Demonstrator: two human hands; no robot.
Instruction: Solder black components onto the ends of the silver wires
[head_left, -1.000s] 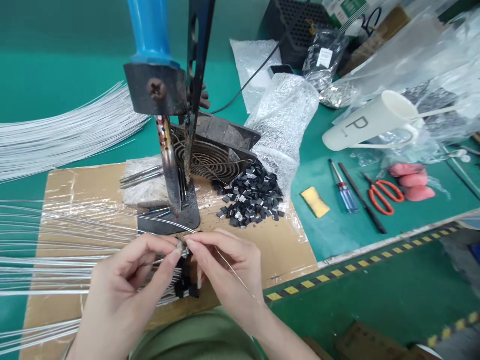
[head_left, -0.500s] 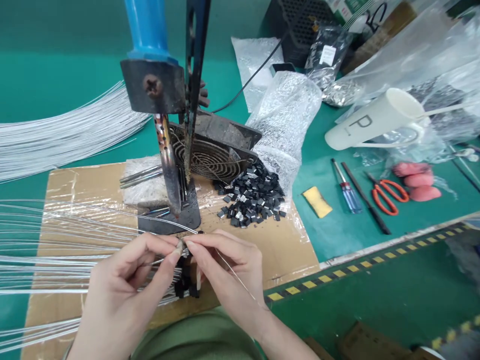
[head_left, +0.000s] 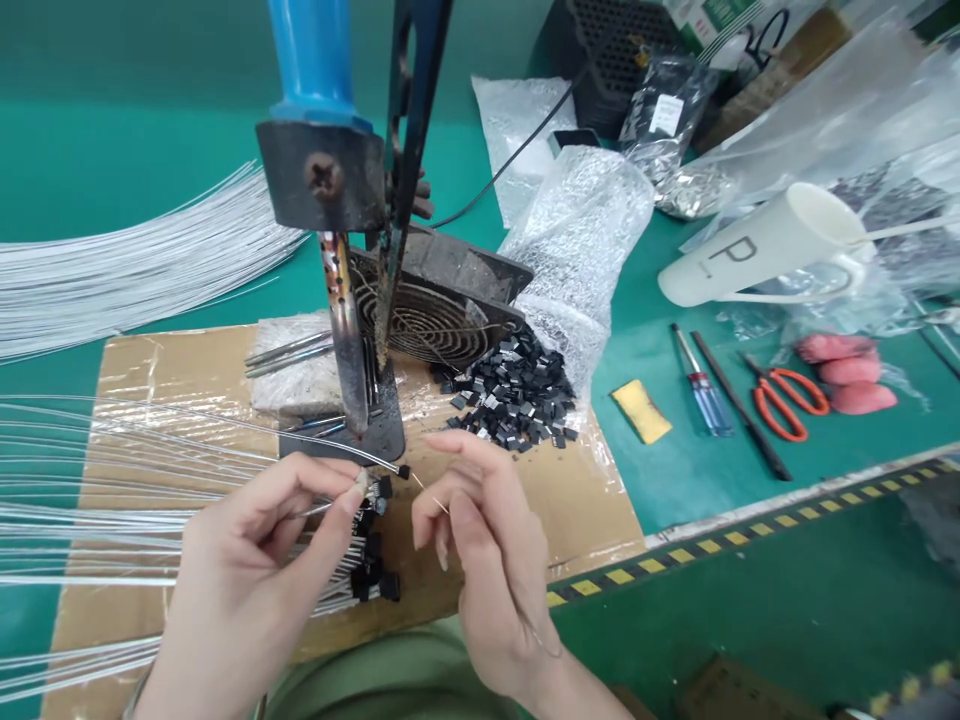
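My left hand [head_left: 255, 570] pinches a thin white wire [head_left: 319, 508] between thumb and index finger; its end is hidden by the fingertips. My right hand [head_left: 495, 560] is apart from it, to the right, with a thin strand of solder wire [head_left: 431, 493] between thumb and fingers. The strand's tip sticks out toward a black connector [head_left: 403, 472] on a pair of white wires. Several wired black connectors [head_left: 371, 575] lie just right of my left fingertips. A blue-handled soldering iron [head_left: 349, 350] hangs tip-down in a stand beyond my hands.
Loose black connectors [head_left: 517, 395] are heaped beside a round-grilled fan [head_left: 427, 325]. A white wire bundle [head_left: 135, 265] lies at left on the green mat. To the right are a yellow sponge [head_left: 641, 410], a screwdriver [head_left: 705, 390], orange-handled pliers [head_left: 787, 400] and a white mug [head_left: 757, 250].
My right hand has drawn back to the right from my left fingertips, its fingers lifted, still with the solder wire. My left hand has stayed nearly in place. The view has shifted slightly.
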